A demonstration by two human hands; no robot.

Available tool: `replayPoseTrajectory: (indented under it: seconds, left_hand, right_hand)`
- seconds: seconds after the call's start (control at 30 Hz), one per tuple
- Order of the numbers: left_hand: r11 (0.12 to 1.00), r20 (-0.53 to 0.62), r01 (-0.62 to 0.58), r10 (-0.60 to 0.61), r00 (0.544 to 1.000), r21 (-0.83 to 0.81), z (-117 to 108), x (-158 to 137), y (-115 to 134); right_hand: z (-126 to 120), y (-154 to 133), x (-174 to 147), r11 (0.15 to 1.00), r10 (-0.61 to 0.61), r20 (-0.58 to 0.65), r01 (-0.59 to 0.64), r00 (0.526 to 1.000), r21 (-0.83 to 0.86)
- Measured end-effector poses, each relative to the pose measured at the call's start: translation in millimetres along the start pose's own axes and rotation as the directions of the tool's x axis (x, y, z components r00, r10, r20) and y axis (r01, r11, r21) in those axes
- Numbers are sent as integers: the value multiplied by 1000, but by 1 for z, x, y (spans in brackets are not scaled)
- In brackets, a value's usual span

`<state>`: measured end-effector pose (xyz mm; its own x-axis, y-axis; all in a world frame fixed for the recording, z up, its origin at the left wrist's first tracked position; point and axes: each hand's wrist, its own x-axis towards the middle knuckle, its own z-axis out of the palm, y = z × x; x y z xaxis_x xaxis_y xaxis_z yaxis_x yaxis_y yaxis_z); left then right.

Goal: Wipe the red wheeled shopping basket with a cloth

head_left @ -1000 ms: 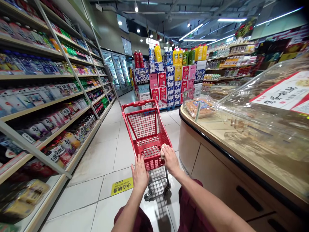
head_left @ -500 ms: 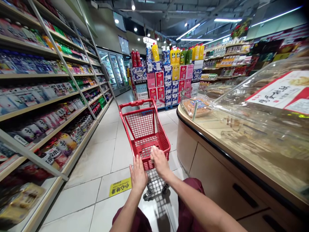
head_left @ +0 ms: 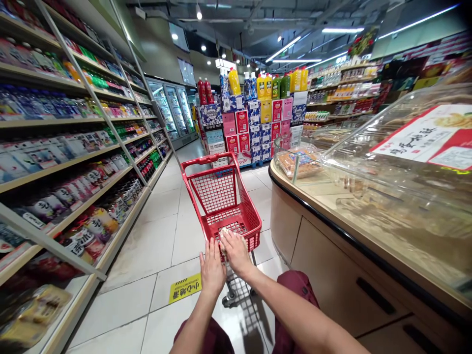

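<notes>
A small red shopping cart [head_left: 221, 196] stands in the aisle in front of me, its basket bare. My left hand [head_left: 212, 268] lies flat on the near rim of the cart, fingers together. My right hand [head_left: 235, 250] presses a small pale cloth [head_left: 224, 232] against the same rim, right beside my left hand. My knees in dark red trousers [head_left: 295, 290] show below.
Stocked shelves [head_left: 73, 162] run along the left. A curved glass-topped food counter [head_left: 368, 196] fills the right. A yellow floor sticker [head_left: 185, 287] lies by the cart wheels. Stacked drink cartons and bottles [head_left: 258, 118] stand at the aisle's far end, with fridges behind.
My right hand with the cloth has slid left along the cart's near rim, from its right corner to beside my left hand. The left hand has stayed put.
</notes>
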<state>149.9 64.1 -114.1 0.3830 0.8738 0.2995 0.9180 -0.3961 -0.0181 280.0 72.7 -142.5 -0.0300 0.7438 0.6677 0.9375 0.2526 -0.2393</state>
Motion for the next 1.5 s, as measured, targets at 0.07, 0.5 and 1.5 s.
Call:
replayPoseTrajectory:
  seconds: [0.07,0.5,1.5]
  left_hand:
    - [1000,-11,0,0,1000,19,0,-2,-3]
    - [996,19,-55,54,998,70,-4,1,-2]
    - [999,3,-23,24,1000,-23,-5,9,-7]
  right_hand:
    - [-5,12,-2,1000,-19,26,19,999,5]
    - [0,12,8,1000,-9,26,9,1000,-19]
    - [-81,67,33,861,287,54,-282,956,424]
